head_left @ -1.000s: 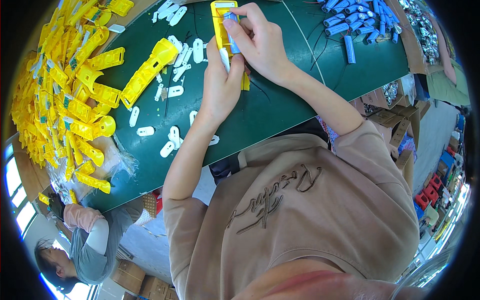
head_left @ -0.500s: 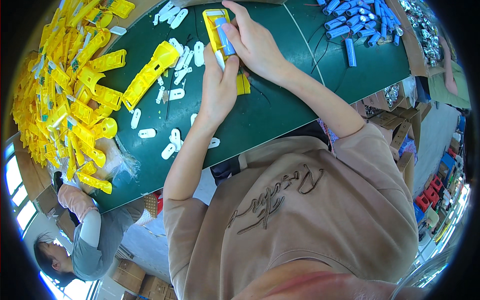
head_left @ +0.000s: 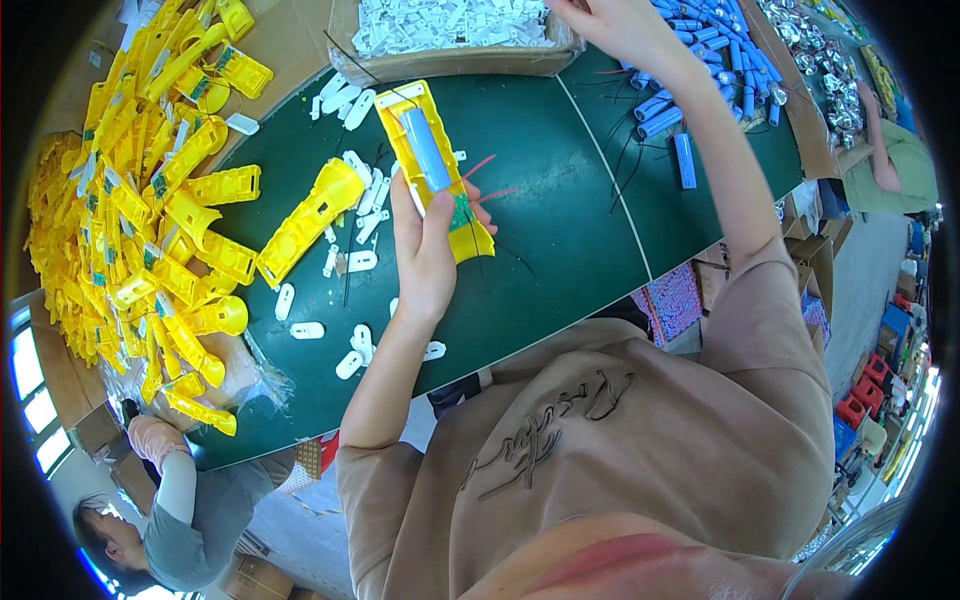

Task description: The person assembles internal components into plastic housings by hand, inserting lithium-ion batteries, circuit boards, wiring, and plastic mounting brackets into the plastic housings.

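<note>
My left hand (head_left: 424,255) grips a yellow plastic housing half (head_left: 473,244), its thumb across the lower part. Inside the housing lies a blue cylindrical battery (head_left: 427,150), with a small green circuit board (head_left: 462,211) below it. Red and black wires stick out to the side. At the top edge of the view, my right hand (head_left: 618,25) is over the right end of a carton (head_left: 450,65) of small white plastic parts; its fingertips are mostly cut off. Another yellow housing half (head_left: 312,220) lies on the green table (head_left: 540,240), left of my left hand.
A big heap of yellow housings (head_left: 160,220) covers the left side. Loose white oval pieces (head_left: 362,260) are scattered near my left forearm. Blue batteries (head_left: 700,60) with wires are piled at the far right, beside shiny metal parts (head_left: 825,80). Other people sit at left and right.
My right hand has let go of the housing and moved up and right toward the carton. The left hand keeps the housing, now lower in view with the battery exposed.
</note>
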Motion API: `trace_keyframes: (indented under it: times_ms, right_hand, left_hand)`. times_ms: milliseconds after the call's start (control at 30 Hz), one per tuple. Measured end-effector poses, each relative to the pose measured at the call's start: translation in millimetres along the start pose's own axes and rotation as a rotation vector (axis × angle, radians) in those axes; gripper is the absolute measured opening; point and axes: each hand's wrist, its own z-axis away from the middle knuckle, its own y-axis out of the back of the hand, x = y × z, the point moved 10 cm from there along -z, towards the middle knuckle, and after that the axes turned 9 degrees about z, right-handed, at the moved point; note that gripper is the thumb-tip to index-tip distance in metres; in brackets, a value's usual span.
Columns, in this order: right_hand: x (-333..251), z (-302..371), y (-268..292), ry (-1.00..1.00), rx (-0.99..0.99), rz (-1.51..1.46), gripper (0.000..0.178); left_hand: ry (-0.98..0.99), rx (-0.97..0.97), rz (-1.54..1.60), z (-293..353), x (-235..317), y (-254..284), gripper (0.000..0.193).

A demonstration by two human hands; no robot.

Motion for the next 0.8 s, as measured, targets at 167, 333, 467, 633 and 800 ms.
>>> trace_keyframes:
  times_ms: [167, 333, 467, 633, 800]
  right_hand:
    - [-16.5, -21.2, -48.5, 0.162, -0.406, -0.059, 0.022]
    - [-23.8, -25.9, -56.9, 0.248, -0.287, 0.04, 0.018]
    - [-47.5, 7.8, -15.9, 0.156, 0.055, -0.175, 0.036]
    - [-112.0, 57.8, -84.0, -0.082, -0.392, -1.155, 0.073]
    - [-112.6, 62.4, -96.4, -0.322, -0.426, -1.338, 0.07]
  left_hand:
    - [0.031, 0.012, 0.027, -4.2, -6.4, 6.6, 0.037]
    - [0.024, -0.011, 0.05, -2.3, 1.7, 6.1, 0.041]
    - [-0.007, -0.073, 0.046, 0.4, 5.8, 0.5, 0.043]
    - [-0.098, -0.106, -0.018, 4.7, 7.9, -11.4, 0.063]
    - [-0.035, -0.124, -0.037, 0.2, -1.5, -10.3, 0.067]
